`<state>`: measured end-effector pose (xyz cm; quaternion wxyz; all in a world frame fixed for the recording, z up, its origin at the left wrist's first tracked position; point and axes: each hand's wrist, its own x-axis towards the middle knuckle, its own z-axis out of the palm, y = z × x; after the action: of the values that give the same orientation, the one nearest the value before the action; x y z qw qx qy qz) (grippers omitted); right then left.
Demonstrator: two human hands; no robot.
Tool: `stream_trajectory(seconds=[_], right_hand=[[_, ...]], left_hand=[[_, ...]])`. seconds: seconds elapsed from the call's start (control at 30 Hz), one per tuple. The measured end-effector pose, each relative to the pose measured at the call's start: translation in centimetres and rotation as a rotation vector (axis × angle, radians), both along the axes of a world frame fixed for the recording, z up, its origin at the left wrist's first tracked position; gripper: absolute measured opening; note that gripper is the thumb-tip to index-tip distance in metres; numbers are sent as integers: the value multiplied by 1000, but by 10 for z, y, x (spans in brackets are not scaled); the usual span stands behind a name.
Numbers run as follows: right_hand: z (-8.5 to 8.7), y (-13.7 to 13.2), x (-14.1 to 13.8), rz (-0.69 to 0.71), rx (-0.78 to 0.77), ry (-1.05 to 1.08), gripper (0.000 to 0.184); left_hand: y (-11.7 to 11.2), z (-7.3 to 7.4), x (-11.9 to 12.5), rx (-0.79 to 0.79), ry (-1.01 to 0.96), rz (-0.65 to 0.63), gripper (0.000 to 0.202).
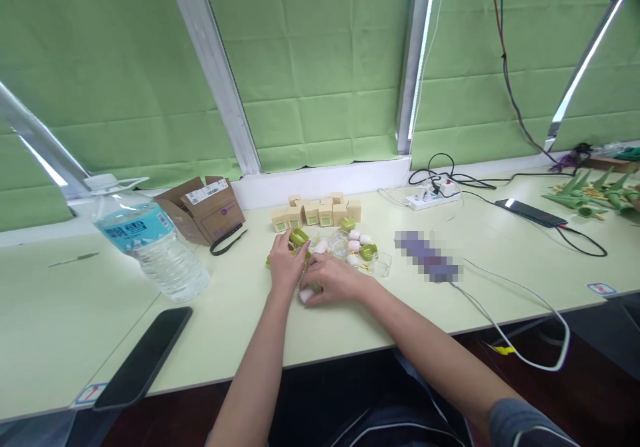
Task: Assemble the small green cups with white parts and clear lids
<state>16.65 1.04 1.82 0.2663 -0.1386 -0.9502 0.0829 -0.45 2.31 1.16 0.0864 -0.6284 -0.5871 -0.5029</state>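
My left hand is closed around a small olive-green plastic piece, hollow like a little cup. Beside it, the fingers of my right hand curl over a small white piece close to the tabletop. Just beyond my hands lies a loose pile of parts: a green piece, pale pinkish-white pieces and a clear plastic cover. Behind the pile stand several small cream-coloured block-shaped pieces with square fronts. My hands hide part of the pile.
At left are a large water bottle, an opened cardboard box, a black strap and a dark phone. Rightward are a blurred purple item with a white cable, a power strip and another phone.
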Motion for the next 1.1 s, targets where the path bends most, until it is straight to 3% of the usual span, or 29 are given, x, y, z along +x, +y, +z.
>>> stream_trajectory(seconds=[0.27, 0.47, 0.77, 1.1], right_hand=[[-5, 7, -2, -10, 35, 35, 16], [1, 8, 3, -26, -17, 138, 11], [5, 14, 16, -257, -33, 398, 16], [-3, 22, 15, -430, -44, 588, 14]], left_hand=[[0, 0, -1, -11, 2, -11, 42], [2, -3, -2, 8, 3, -27, 41], [-2, 0, 2, 2, -13, -50, 42], [-9, 5, 6, 0, -3, -265, 43]])
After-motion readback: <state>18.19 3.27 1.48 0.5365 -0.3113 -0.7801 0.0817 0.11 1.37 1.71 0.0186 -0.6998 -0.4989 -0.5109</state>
